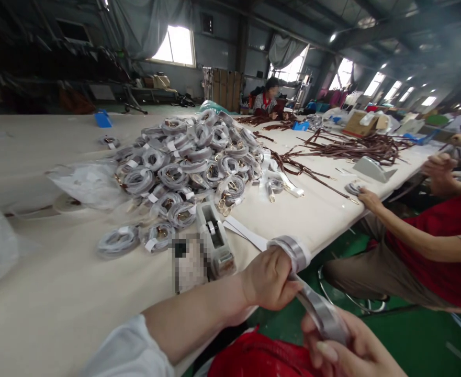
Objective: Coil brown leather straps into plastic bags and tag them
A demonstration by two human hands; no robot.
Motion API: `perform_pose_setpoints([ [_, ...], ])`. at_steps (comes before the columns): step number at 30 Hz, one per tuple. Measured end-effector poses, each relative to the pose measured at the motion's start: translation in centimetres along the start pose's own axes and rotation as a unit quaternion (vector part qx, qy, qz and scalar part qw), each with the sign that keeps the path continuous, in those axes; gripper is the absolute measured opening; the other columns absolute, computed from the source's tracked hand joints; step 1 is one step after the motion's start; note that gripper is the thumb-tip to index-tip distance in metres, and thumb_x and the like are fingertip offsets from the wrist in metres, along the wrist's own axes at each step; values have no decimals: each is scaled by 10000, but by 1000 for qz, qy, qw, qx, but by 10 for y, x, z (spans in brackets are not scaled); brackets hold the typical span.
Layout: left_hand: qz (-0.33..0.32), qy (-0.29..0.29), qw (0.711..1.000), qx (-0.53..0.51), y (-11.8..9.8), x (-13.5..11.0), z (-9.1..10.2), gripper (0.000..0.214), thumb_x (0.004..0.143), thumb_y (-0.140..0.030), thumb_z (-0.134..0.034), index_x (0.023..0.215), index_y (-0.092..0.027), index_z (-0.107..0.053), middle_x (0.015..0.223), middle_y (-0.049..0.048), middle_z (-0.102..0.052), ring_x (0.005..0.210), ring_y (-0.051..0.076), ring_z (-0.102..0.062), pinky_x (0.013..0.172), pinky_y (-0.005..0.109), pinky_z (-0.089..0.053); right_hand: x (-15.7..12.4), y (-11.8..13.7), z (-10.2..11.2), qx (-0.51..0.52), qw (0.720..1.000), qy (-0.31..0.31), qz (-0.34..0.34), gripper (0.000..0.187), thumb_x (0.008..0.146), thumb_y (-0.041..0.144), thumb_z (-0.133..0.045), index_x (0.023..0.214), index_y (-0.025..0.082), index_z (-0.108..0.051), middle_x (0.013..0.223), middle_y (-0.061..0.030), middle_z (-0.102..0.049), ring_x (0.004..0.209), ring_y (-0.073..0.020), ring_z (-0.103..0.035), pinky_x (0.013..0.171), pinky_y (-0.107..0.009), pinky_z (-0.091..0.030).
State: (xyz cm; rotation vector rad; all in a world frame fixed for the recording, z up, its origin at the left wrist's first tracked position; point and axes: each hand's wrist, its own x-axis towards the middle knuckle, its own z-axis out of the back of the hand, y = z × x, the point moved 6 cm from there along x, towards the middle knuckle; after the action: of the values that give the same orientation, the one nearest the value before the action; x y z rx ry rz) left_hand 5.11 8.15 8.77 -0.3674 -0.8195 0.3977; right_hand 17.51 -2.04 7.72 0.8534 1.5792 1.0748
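Near the table's front edge, my left hand (271, 277) is closed around a coil of flat grey strap (295, 250) that looks wrapped in clear plastic. A length of the strap runs down from the coil to my right hand (351, 343), whose fingers and thumb pinch it. Left of my hands on the table stands a grey tape dispenser (214, 235). White paper strips (248, 234) lie beside it. Behind them rises a large pile of coiled, bagged straps (175, 175) with gold-coloured clasps and white bands. The coil's far side is partly hidden by my left fingers.
A co-worker in red (442, 246) sits at the right, one hand on a small coil (353, 187). Brown straps (351, 149) lie farther back. Another person (267, 102) is across the table. Clear plastic bags (89, 183) and a blue holder (103, 119) are at left.
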Motion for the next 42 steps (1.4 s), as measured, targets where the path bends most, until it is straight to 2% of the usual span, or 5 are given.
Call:
perform_pose_setpoints([
  [12, 101, 178, 972, -113, -6, 9, -19, 476, 957, -551, -346, 767, -189, -590, 692, 77, -604, 641, 197, -578, 601, 294, -410, 9, 37, 80, -282, 935, -187, 106, 372, 801, 521, -686, 988, 199, -703, 938, -108, -733, 845, -261, -676, 752, -354, -548],
  [18, 308, 328, 682, -576, -5, -16, -64, 709, 836, -802, -329, 755, -153, -603, 536, 14, -559, 426, 121, -502, 416, 227, -363, 12, 8, 84, -424, 884, -155, 120, 414, 917, 526, -522, 1183, 252, -682, 1210, -95, -699, 1108, -298, -648, 953, -413, -533],
  [30, 450, 130, 399, -789, 10, -21, -90, 772, 908, -729, -287, 920, -59, -670, 660, 78, -659, 592, 147, -614, 640, 279, -497, 43, -61, 27, -62, 975, -204, 62, 615, 915, 670, -386, 1268, 201, -569, 1114, -117, -712, 789, -282, -704, 640, -371, -595],
  [37, 411, 31, 752, -514, 32, -22, -78, 624, 802, -644, -619, 1093, -91, -627, 927, 98, -673, 792, 172, -613, 750, 296, -475, 26, -44, 62, -340, 930, -132, 53, 389, 941, 548, -440, 960, 215, -639, 922, -81, -711, 858, -249, -651, 823, -343, -515],
  [42, 251, 302, 873, -289, 6, -30, -92, 690, 696, -591, -737, 1214, -154, -609, 1028, 108, -680, 915, 250, -643, 793, 333, -491, 17, -51, 59, -424, 904, -2, -56, 269, 847, 472, -622, 878, 209, -666, 837, -55, -724, 763, -239, -652, 709, -310, -502],
])
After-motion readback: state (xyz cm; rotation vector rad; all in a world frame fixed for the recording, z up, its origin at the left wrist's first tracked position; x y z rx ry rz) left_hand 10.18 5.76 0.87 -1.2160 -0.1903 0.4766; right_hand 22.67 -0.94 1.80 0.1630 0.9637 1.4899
